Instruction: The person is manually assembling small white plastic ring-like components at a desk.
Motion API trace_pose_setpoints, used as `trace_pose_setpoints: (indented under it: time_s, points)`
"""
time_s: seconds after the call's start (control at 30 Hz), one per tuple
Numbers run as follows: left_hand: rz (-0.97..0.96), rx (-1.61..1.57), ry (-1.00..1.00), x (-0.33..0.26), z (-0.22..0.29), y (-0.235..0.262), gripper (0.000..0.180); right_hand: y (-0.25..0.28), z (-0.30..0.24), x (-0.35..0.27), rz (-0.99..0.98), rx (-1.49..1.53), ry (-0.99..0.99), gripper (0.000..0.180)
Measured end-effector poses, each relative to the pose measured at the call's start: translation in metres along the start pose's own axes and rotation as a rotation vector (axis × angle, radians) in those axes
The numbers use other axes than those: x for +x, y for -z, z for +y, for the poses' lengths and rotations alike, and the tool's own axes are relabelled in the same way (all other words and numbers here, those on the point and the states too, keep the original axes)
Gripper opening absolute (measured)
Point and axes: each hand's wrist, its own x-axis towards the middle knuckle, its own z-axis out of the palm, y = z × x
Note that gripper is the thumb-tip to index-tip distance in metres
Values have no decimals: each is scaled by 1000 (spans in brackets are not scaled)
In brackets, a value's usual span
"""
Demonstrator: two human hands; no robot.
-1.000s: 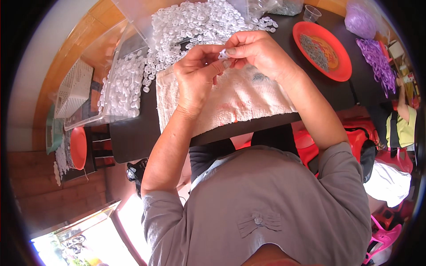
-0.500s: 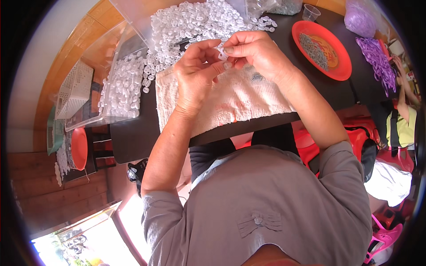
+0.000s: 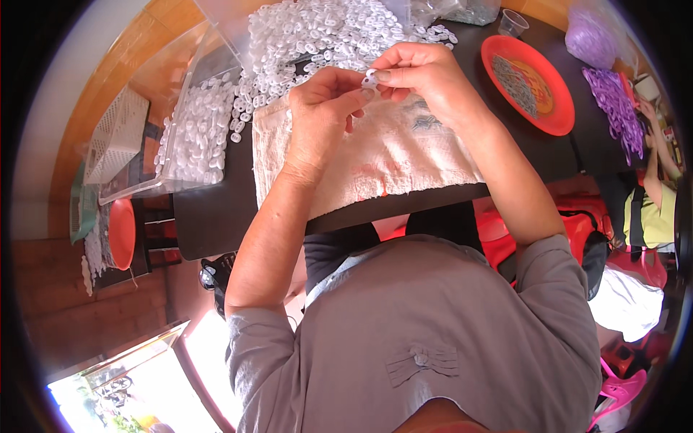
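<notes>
A small white oval plastic piece with holes is pinched between the fingertips of both my hands, above the far part of a pale towel. My left hand grips it from the left with thumb and fingers. From the right, my right hand closes thumb and forefinger on the same piece. Fingers cover much of it, so I cannot tell whether anything else is in them. Just beyond my hands spreads a large heap of similar white pieces.
More white pieces lie in a clear plastic bin on the left. A red plate to the right holds small grey metal parts. Purple straps and a clear cup are farther right. Another person's arm shows at the right edge.
My hands have drawn closer around the white piece, which sits slightly farther right and higher in view. The left fingers have curled in more. The whole view has shifted slightly.
</notes>
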Motion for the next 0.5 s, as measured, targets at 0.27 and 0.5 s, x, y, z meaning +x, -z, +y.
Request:
trace_pose_setpoints:
  time_s: [0.27, 0.5]
  points:
    - [3, -69, 77, 2, 1, 3, 10, 1, -5, -1, -27, 19, -31, 18]
    - [17, -61, 83, 1, 1, 3, 10, 2, -3, 0, -43, 30, -25, 19]
